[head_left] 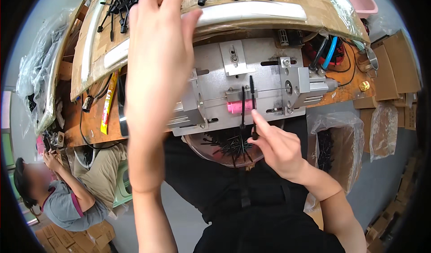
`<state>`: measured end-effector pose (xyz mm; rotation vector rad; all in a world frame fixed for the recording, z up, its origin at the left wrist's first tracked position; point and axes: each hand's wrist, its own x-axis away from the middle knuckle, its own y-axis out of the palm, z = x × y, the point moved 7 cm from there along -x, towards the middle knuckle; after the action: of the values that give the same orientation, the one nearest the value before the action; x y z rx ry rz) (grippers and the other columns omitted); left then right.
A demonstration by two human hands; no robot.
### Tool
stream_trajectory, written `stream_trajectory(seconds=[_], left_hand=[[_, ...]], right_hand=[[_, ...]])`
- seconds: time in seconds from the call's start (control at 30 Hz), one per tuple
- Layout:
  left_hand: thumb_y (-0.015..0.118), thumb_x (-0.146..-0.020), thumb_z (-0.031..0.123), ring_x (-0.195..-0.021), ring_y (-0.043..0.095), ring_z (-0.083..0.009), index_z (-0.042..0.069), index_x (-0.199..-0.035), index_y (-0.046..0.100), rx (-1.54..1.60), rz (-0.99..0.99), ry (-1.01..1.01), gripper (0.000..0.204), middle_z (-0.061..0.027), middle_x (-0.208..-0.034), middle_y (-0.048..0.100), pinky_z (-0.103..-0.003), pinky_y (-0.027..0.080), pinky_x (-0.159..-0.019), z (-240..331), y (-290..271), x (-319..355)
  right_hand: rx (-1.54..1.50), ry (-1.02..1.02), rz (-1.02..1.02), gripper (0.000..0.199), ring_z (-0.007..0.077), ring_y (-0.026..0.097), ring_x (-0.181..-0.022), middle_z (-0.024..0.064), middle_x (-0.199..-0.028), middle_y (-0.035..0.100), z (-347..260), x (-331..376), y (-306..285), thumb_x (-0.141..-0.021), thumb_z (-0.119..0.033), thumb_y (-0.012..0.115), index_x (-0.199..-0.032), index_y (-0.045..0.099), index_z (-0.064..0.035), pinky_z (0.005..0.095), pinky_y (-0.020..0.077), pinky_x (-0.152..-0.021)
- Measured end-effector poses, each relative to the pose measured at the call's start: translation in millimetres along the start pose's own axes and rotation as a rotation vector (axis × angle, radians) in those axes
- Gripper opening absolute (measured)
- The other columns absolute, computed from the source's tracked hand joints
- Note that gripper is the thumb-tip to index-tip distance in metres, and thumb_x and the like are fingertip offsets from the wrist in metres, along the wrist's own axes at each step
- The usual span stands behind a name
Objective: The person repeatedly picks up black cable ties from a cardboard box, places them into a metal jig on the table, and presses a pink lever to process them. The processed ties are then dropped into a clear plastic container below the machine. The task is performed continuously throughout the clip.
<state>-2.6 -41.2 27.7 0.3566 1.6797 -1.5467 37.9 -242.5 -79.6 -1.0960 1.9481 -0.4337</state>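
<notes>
My left hand [159, 46] is raised over the cardboard shelf, thumb and fingers apart, nearest to a pile of thin black plastic rods with thick ends [120, 10]. Its fingertips partly overlap the pile, and no rod shows in its grasp. Lower right, my right hand [283, 152] pinches a black plastic rod [252, 89] upright by its lower end. Just left of it stands a second black rod [243, 105] with a knobbed lower end; what supports it I cannot tell. Both cross in front of a pink block [234, 106] at the middle of a metal fixture [211, 58].
Metal clamp blocks [294, 85] flank the fixture's centre. Below its front edge, a bowl [195, 144] holds many black rods. A plastic-lined box [343, 159] with dark parts stands at right. Blue tubing [331, 53] lies behind. A seated person [74, 199] works at far left.
</notes>
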Motion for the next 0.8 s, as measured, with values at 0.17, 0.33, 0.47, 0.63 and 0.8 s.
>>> stream_trajectory(seconds=[0.17, 0.33, 0.47, 0.63, 0.8], left_hand=[[0.062, -0.093, 0.010, -0.080, 0.056, -0.0157, 0.002, -0.107, 0.067, 0.282, -0.340, -0.143, 0.017, -0.0075, -0.088, 0.065, -0.028, 0.047, -0.079, -32.4, 6.0, -18.1], [0.065, -0.086, 0.002, -0.077, 0.054, -0.0110, 0.003, -0.106, 0.069, 0.149, -0.147, -0.093, 0.020, -0.0059, -0.087, 0.063, -0.025, 0.046, -0.077, -13.1, -29.2, 6.3], [0.068, -0.074, -0.011, -0.080, 0.053, -0.0185, 0.001, -0.130, 0.059, 0.177, -0.070, -0.204, 0.058, -0.0089, -0.093, 0.061, -0.028, 0.046, -0.075, 34.9, -37.5, 60.5], [0.066, -0.069, 0.000, -0.080, 0.054, -0.0220, -0.011, -0.132, 0.053, 0.209, -0.270, -0.110, 0.065, -0.0118, -0.097, 0.056, -0.032, 0.048, -0.073, 88.0, -17.2, 130.2], [0.061, -0.073, 0.000, -0.084, 0.051, -0.0208, -0.010, -0.142, 0.040, 0.174, -0.454, -0.121, 0.073, -0.0094, -0.098, 0.050, -0.029, 0.046, -0.072, 104.1, 17.8, 150.7]], right_hand=[[-0.030, -0.045, -0.024, 0.067, 0.0205, 0.061, -0.061, 0.0101, -0.074, 0.060, 2.2, -6.3, 19.2, -0.071, 0.008, 0.074, -0.134, 0.052, 0.0071, 0.0325, 0.0492, -0.056], [-0.006, -0.049, -0.025, 0.066, 0.0199, 0.060, -0.059, 0.0087, -0.069, 0.058, 4.3, -4.9, 23.9, -0.073, 0.005, 0.074, -0.136, 0.051, 0.0060, 0.0331, 0.0481, -0.054], [0.036, -0.025, -0.098, 0.058, 0.0194, 0.063, -0.062, 0.0079, -0.077, 0.062, 3.4, -10.2, 13.4, -0.076, 0.001, 0.072, -0.131, 0.055, 0.0054, 0.0317, 0.0501, -0.055], [0.146, -0.186, -0.243, 0.032, 0.0142, 0.061, -0.067, 0.0041, -0.090, 0.062, -18.4, 0.3, 16.6, -0.075, -0.009, 0.065, -0.106, 0.064, 0.0008, 0.0268, 0.0500, -0.054], [0.102, -0.236, -0.646, 0.020, 0.0195, 0.062, -0.067, 0.0087, -0.080, 0.058, -34.6, 28.0, 24.2, -0.072, -0.006, 0.062, -0.090, 0.060, 0.0016, 0.0299, 0.0521, -0.054]])
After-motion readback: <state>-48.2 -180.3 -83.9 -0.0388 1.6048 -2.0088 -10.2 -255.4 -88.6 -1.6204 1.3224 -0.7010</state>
